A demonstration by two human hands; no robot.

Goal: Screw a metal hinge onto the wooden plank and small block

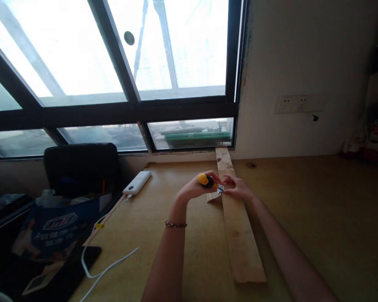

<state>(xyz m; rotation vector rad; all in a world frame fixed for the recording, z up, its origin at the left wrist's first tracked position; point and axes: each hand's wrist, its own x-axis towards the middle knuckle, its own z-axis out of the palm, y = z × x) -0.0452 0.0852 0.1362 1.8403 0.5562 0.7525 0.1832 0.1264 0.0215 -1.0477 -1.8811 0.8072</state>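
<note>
My left hand (pixel 197 187) is closed around a screwdriver (pixel 205 180) with a yellow and black handle. Its tip end points right, toward a small shiny metal bracket (pixel 220 189) at the left edge of a long wooden board (pixel 239 226). My right hand (pixel 237 188) rests over the board, thumb and fingertips closed in at the bracket's right side. A short wooden piece (pixel 214 197) sticks out to the left beneath the bracket. The fingers partly cover the bracket, so its exact shape is unclear.
The board lies on a wooden table (pixel 302 218), its far end near the window. A white power bank (pixel 137 183) with a white cable (pixel 113 265) lies on the left. Beyond the table's left edge are a black chair (pixel 82 167) and a blue bag (pixel 56 226).
</note>
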